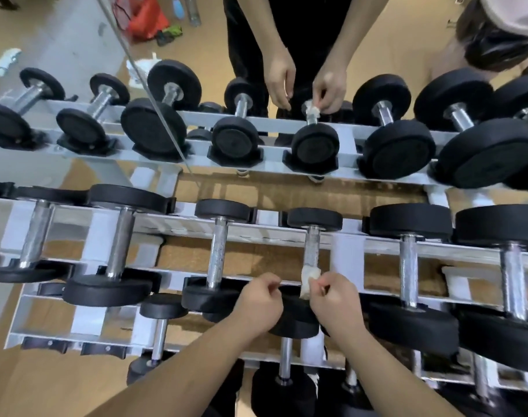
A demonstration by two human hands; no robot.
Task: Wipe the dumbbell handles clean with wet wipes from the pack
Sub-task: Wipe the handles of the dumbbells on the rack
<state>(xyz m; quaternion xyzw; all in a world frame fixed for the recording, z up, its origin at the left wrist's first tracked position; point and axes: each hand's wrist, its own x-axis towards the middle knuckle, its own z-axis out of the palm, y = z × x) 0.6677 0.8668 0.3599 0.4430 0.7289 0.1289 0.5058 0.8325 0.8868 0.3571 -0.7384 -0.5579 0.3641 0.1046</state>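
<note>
The right grip (332,296) pinches the wipe (309,276) at the 6 o'clock end of the dumbbell handle (312,248). The left grip (256,299), at its 9 o'clock, is clenched with nothing visible in it. So light a pinch might let the wipe slide off, leaving the 12 o'clock stretch dirty.

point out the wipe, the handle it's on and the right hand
wipe (308,273), head view, bunched middle
handle (311,248), head view, bare shaft above the wipe
right hand (335,299), head view, back of the hand
</note>
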